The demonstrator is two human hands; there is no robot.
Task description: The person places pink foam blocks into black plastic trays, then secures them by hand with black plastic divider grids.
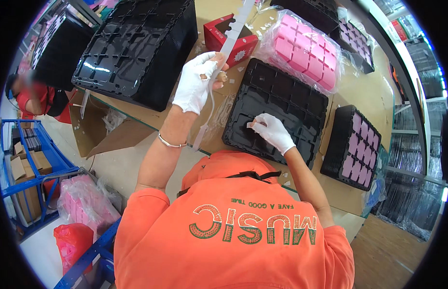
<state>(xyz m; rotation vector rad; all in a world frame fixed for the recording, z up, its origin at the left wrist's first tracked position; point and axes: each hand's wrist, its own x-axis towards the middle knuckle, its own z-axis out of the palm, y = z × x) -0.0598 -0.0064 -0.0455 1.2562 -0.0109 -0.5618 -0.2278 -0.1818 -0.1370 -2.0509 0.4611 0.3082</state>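
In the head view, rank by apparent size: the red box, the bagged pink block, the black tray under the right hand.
1. Black tray under the right hand, largest.
2. Bagged pink block.
3. Red box, smallest; the white strip held up by the left hand hides part of it.
The fisheye bends shapes, so the tray and block are less certain.

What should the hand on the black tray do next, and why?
Probably press the small white piece flat into its pocket: the right hand pinches it against the black tray, while the left hand holds up the white strip.
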